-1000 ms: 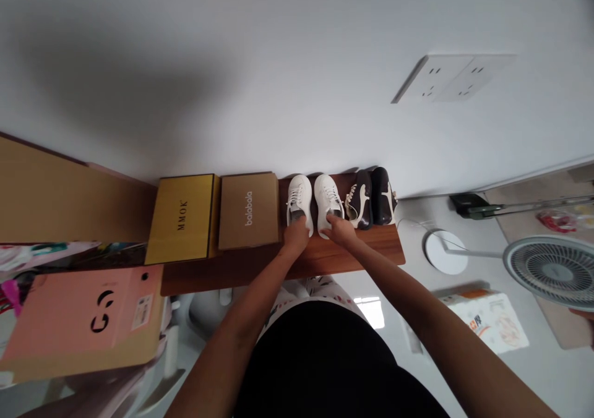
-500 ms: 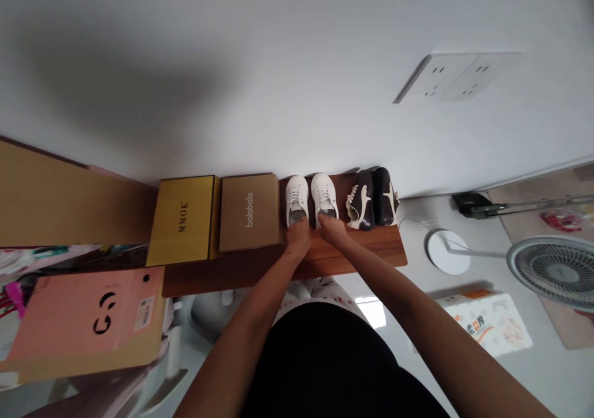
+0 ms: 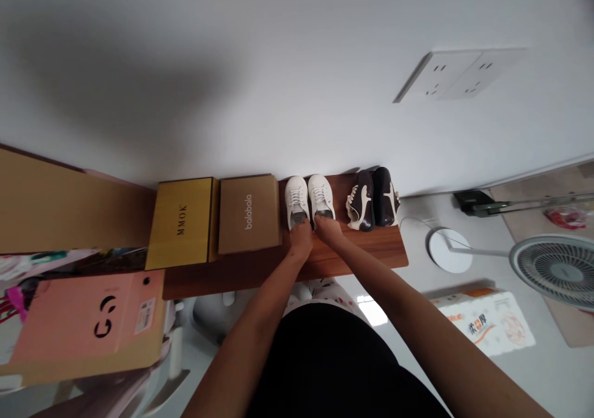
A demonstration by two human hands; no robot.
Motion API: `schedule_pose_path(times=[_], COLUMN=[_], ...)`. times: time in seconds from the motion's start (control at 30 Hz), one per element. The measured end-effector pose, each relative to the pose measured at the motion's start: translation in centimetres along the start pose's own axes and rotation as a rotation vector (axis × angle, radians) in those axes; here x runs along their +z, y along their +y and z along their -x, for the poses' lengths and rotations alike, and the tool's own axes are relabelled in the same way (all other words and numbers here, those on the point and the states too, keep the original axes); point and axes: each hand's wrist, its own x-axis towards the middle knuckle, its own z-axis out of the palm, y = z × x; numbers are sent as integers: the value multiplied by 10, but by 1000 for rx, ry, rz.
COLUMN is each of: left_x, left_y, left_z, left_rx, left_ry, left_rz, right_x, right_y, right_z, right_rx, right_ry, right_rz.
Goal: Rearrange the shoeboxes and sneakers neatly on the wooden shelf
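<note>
A pair of small white lace-up shoes stands side by side on a dark wooden shelf (image 3: 366, 251), toes to the wall. My left hand (image 3: 301, 240) grips the heel of the left white shoe (image 3: 296, 198). My right hand (image 3: 327, 230) grips the heel of the right white shoe (image 3: 321, 195). The two shoes touch each other and sit close beside a brown "balabala" box (image 3: 249, 214). Just right of them stands a pair of dark shoes with white stripes (image 3: 372, 198).
A yellow "MMOK" box (image 3: 180, 222) lies left of the brown box. A pink box (image 3: 83, 316) and cardboard sit at the far left. On the floor to the right are a fan (image 3: 554, 268), a round white base (image 3: 448, 250) and a printed package (image 3: 485, 327). Wall sockets (image 3: 457, 73) are above.
Both hands have slid the white shoes left and toward the wall, bringing them together next to the brown box and away from the dark pair.
</note>
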Motion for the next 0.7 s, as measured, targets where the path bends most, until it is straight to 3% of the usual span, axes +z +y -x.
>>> schedule_pose_path(times=[0.27,0.4,0.5,0.57,0.7], left_x=[6,9,15,24,53], left_y=[0,-9,-6,6,55], left_z=[-3,-2,0,2,1], left_rx=[13,82,232,375,564], left_ry=[31,144,332,385,244], left_rz=[35,91,234,375,606], right_x=[9,12,19,27,43], right_y=[-1,8,37,69,148], right_z=[-2,7,25,40,61], right_rx=[-50,-106,-145,-139,129], right_ry=[113,232,423,617,1011], right_rz=[2,-20,-160,-299,-510])
